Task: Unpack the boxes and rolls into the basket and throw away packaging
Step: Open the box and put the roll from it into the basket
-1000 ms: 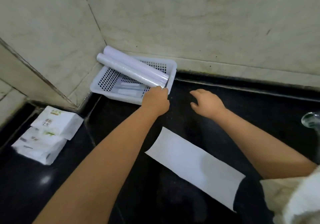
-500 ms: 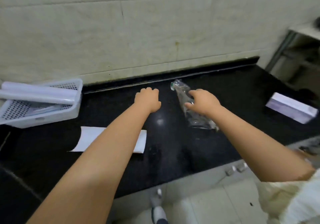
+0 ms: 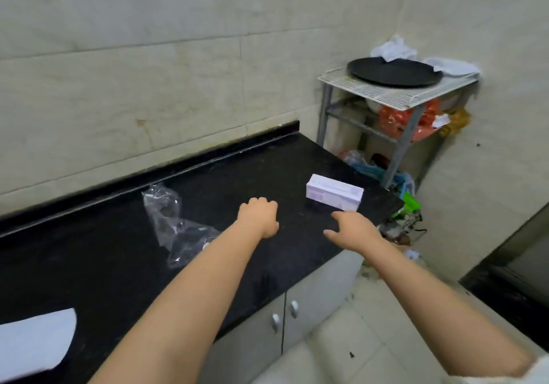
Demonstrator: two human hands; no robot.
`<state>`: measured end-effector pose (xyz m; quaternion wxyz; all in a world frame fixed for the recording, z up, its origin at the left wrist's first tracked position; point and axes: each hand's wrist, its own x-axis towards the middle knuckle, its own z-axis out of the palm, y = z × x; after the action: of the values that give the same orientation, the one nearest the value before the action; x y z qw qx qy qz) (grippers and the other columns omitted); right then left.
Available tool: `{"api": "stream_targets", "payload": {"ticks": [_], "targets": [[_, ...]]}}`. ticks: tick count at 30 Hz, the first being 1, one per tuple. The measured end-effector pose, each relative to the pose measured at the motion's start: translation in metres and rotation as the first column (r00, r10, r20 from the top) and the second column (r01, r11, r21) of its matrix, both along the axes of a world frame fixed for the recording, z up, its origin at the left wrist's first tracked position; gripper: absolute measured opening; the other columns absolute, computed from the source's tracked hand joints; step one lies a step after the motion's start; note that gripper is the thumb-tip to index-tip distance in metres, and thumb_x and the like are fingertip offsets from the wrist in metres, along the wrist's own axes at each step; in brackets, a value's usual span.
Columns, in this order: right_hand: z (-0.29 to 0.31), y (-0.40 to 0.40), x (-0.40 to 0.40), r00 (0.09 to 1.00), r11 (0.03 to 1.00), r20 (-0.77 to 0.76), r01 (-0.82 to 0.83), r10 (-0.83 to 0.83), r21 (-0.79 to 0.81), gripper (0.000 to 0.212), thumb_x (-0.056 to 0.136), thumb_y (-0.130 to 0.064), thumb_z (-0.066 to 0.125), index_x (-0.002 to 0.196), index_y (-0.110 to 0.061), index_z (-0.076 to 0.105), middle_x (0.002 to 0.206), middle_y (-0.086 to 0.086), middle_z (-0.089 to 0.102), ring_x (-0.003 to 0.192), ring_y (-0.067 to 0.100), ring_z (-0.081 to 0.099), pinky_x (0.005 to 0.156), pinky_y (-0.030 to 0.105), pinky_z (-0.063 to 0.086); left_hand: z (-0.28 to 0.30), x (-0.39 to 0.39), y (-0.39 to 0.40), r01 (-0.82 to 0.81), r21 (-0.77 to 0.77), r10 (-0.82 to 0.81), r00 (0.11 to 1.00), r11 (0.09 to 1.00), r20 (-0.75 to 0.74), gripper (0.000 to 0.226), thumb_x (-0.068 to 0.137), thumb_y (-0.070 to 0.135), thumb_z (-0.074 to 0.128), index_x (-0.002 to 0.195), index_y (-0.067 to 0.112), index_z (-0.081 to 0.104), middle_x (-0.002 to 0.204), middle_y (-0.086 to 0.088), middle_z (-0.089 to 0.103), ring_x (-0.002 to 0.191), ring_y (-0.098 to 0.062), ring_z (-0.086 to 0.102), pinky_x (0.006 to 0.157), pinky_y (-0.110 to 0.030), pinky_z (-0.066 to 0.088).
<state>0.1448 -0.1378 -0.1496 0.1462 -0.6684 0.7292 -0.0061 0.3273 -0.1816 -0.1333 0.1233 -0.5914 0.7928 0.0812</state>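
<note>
A white and lilac box lies on the black counter near its right end. My right hand hovers just in front of the box with loose, spread fingers, holding nothing. Left of it my left hand hangs over the counter, fingers loosely curled and empty. A crumpled clear plastic wrapper lies on the counter to the left of my left forearm. A white paper sheet sits at the counter's near left edge. The basket is out of view.
Right of the counter stands a metal rack with a black round pan on top and bags on its lower shelves. Clutter lies on the floor by the counter's end. Cabinet doors are below the counter.
The view has swung right, away from the basket. My right hand has let the plastic wrapper drop and moved right toward the box. My left hand moved right too.
</note>
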Motion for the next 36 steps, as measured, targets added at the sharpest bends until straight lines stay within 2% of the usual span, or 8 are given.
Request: {"api": "stream_targets", "payload": {"ticks": [3, 11, 18, 21, 27, 30, 33, 36], "targets": [[-0.008, -0.035, -0.051, 1.000, 1.000, -0.004, -0.002, 0.002, 0.026, 0.034, 0.087, -0.035, 0.053, 0.102, -0.005, 0.057, 0.109, 0.016, 0.063, 0.103, 0.032, 0.058, 0.072, 0.033, 0.043, -0.012, -0.056, -0.033, -0.021, 0.015, 0.021, 1.000, 1.000, -0.010, 0.046, 0.094, 0.031, 0.046, 0.133, 0.008, 0.039, 0.137, -0.015, 0.043, 0.127, -0.033, 0.040, 0.100, -0.042, 0.039], [-0.038, -0.122, -0.125, 0.999, 0.992, -0.012, -0.043, 0.044, 0.119, 0.038, 0.086, -0.033, 0.054, 0.109, -0.003, 0.056, 0.118, 0.020, 0.058, 0.109, 0.036, 0.055, 0.086, 0.040, 0.047, -0.055, -0.126, -0.098, -0.090, 0.129, 0.089, 0.996, 0.988, 0.013, 0.045, 0.094, 0.029, 0.046, 0.133, 0.008, 0.040, 0.135, -0.015, 0.045, 0.126, -0.031, 0.041, 0.101, -0.042, 0.039], [-0.074, -0.187, -0.122, 0.993, 0.983, -0.065, -0.082, 0.094, 0.164, 0.070, 0.078, -0.047, 0.063, 0.131, -0.010, 0.036, 0.132, 0.014, 0.044, 0.121, 0.033, 0.044, 0.096, 0.044, 0.042, -0.080, -0.118, -0.169, -0.169, 0.183, 0.186, 0.979, 0.968, -0.081, 0.050, 0.092, 0.029, 0.049, 0.136, 0.007, 0.035, 0.138, -0.016, 0.042, 0.128, -0.033, 0.040, 0.101, -0.044, 0.040], [-0.097, -0.193, -0.118, 0.994, 0.983, -0.049, -0.092, 0.101, 0.160, 0.079, 0.079, -0.043, 0.063, 0.139, -0.011, 0.023, 0.133, 0.014, 0.043, 0.121, 0.032, 0.044, 0.095, 0.043, 0.043, -0.091, -0.106, -0.188, -0.147, 0.225, 0.171, 0.981, 0.963, -0.095, 0.059, 0.091, 0.030, 0.052, 0.142, 0.011, 0.027, 0.143, -0.015, 0.038, 0.130, -0.032, 0.038, 0.103, -0.043, 0.039], [-0.116, -0.200, -0.135, 0.981, 0.978, 0.064, -0.190, 0.185, 0.087, 0.071, 0.080, -0.044, 0.061, 0.135, -0.013, 0.030, 0.125, 0.011, 0.046, 0.113, 0.028, 0.044, 0.088, 0.037, 0.044, -0.102, -0.115, -0.208, 0.021, 0.246, 0.048, 0.961, 0.969, -0.273, 0.075, 0.086, 0.028, 0.062, 0.147, 0.014, 0.022, 0.153, -0.007, 0.026, 0.140, -0.025, 0.026, 0.114, -0.041, 0.031], [-0.115, -0.210, -0.137, 0.946, 0.946, 0.095, -0.318, 0.311, 0.066, 0.075, 0.079, -0.043, 0.063, 0.138, -0.012, 0.029, 0.127, 0.011, 0.046, 0.115, 0.028, 0.043, 0.090, 0.036, 0.042, -0.103, -0.122, -0.205, 0.038, 0.219, 0.023, 0.963, 0.975, -0.270, 0.079, 0.084, 0.030, 0.065, 0.147, 0.016, 0.021, 0.154, -0.003, 0.023, 0.141, -0.023, 0.023, 0.115, -0.037, 0.029], [-0.107, -0.221, -0.132, 0.878, 0.885, 0.144, -0.464, 0.456, 0.026, 0.077, 0.077, -0.037, 0.066, 0.140, -0.012, 0.030, 0.128, 0.011, 0.046, 0.115, 0.029, 0.042, 0.090, 0.035, 0.041, -0.099, -0.115, -0.188, -0.064, 0.176, 0.104, 0.968, 0.982, -0.229, 0.070, 0.079, 0.032, 0.068, 0.139, 0.016, 0.035, 0.139, -0.005, 0.042, 0.126, -0.024, 0.041, 0.100, -0.034, 0.041], [-0.098, -0.229, -0.117, 0.771, 0.807, 0.260, -0.588, 0.581, -0.058, 0.077, 0.074, -0.030, 0.072, 0.138, -0.008, 0.036, 0.128, 0.013, 0.047, 0.117, 0.028, 0.043, 0.094, 0.031, 0.039, -0.092, -0.096, -0.153, -0.299, 0.170, 0.337, 0.900, 0.939, -0.277, 0.062, 0.076, 0.032, 0.071, 0.129, 0.014, 0.044, 0.128, -0.006, 0.047, 0.116, -0.025, 0.045, 0.094, -0.034, 0.044]]}}
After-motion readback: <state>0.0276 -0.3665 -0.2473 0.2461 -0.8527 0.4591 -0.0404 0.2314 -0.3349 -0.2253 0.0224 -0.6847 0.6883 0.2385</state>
